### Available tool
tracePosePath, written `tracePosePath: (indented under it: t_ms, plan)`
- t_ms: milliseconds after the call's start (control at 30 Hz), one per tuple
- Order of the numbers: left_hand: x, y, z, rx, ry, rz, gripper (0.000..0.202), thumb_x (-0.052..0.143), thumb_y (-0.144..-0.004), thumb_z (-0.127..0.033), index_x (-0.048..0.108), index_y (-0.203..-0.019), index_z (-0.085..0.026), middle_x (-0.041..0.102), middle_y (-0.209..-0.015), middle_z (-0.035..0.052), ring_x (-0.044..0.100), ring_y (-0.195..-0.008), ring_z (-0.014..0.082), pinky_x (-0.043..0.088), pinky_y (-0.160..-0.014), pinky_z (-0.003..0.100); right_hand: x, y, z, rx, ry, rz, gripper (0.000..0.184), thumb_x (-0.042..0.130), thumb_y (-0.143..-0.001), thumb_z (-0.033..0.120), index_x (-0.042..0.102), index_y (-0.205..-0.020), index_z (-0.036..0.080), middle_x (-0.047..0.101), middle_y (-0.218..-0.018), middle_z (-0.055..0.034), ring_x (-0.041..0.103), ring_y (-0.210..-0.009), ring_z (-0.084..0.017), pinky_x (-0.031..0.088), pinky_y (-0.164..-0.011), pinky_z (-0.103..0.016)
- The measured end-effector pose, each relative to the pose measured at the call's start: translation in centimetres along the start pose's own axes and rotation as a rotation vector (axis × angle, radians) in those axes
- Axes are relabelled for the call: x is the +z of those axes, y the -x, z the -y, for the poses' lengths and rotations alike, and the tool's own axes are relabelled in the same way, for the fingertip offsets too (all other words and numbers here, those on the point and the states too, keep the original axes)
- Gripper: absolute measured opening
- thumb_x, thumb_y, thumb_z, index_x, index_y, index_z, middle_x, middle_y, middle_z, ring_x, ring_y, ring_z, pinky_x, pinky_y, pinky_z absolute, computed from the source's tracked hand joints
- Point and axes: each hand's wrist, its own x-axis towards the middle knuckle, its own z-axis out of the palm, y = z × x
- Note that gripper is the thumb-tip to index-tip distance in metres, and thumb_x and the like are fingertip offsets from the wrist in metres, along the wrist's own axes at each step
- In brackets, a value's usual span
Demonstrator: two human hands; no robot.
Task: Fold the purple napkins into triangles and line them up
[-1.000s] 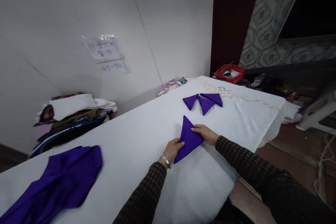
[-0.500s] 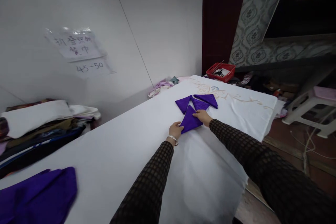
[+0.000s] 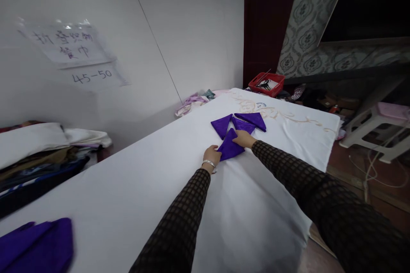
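Observation:
A purple napkin folded into a triangle (image 3: 229, 147) is between my two hands on the white-covered table (image 3: 153, 170). My left hand (image 3: 211, 155) pinches its left corner, with a silvery bracelet at the wrist. On the napkin's upper right edge, my right hand (image 3: 244, 138) is closed with thumb and fingers. Just beyond it lie more folded purple triangles: one at the left (image 3: 221, 126), one in the middle (image 3: 242, 125) and one at the right (image 3: 252, 120). Some of the middle one is covered by the napkin I hold.
Loose purple cloth (image 3: 38, 245) lies at the near left. Folded fabrics (image 3: 35, 145) are piled along the wall. Crumpled pale cloth (image 3: 194, 104) and a red basket (image 3: 267, 84) sit at the far end. A stool (image 3: 379, 126) stands at the right.
My view has shifted slightly, so the wall signs and near purple cloth appear further left. Both hands keep hold of the same folded napkin, with little visible movement on the table.

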Motion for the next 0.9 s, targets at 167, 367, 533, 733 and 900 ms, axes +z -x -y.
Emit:
tracePosePath:
  t_ms: [167,367,533,733,900]
  plan:
    - [-0.6,-0.9,-0.2,-0.010,-0.044,0.012,0.043,0.068,-0.057,-0.007,0.066,-0.099,-0.016,0.070,-0.081,0.0060,0.063,-0.081,0.0207,0.045,-0.073,0.029,-0.1,0.4,1.0,0.003,0.131,0.030,0.039,0.064,-0.073,0.021,0.058,-0.110,0.010,0.066,-0.101,-0.0201,0.064,-0.091,-0.030,0.047,-0.070,-0.032]
    - [-0.4,-1.1,-0.4,0.003,-0.069,0.018,0.044,0.067,-0.057,-0.007,0.066,-0.100,-0.015,0.070,-0.080,0.0065,0.063,-0.083,0.0224,0.044,-0.074,0.030,0.1,2.3,2.1,-0.065,0.292,-0.035,0.051,0.055,-0.081,0.016,0.039,-0.129,0.006,0.061,-0.107,-0.0239,0.060,-0.098,-0.032,0.044,-0.079,-0.038]
    - [-0.2,-1.2,0.1,0.018,-0.058,0.011,0.045,0.068,-0.057,-0.009,0.065,-0.101,-0.015,0.069,-0.096,0.0102,0.062,-0.093,0.0236,0.043,-0.081,0.030,1.1,5.0,2.4,-0.188,0.420,-0.106,0.031,0.046,-0.087,0.017,0.050,-0.117,0.010,0.051,-0.120,-0.0216,0.056,-0.100,-0.028,0.043,-0.078,-0.034]
    - [-0.3,-1.6,0.4,0.017,-0.053,0.005,0.047,0.068,-0.057,-0.008,0.064,-0.103,-0.015,0.069,-0.094,0.0091,0.062,-0.092,0.0224,0.043,-0.080,0.029,2.4,7.7,1.6,-0.538,0.483,-0.137,0.028,0.048,-0.090,0.033,0.060,-0.106,0.014,0.058,-0.113,-0.0154,0.050,-0.103,-0.027,0.041,-0.084,-0.036]
    - [-0.9,-1.6,-0.1,0.005,-0.055,0.039,0.046,0.069,-0.057,-0.007,0.065,-0.103,-0.014,0.070,-0.078,0.0068,0.063,-0.079,0.0213,0.044,-0.072,0.029,3.6,6.7,0.5,-0.588,0.418,-0.197,0.049,0.051,-0.088,0.041,0.052,-0.126,0.010,0.044,-0.137,-0.0191,0.033,-0.129,-0.032,0.028,-0.102,-0.045]
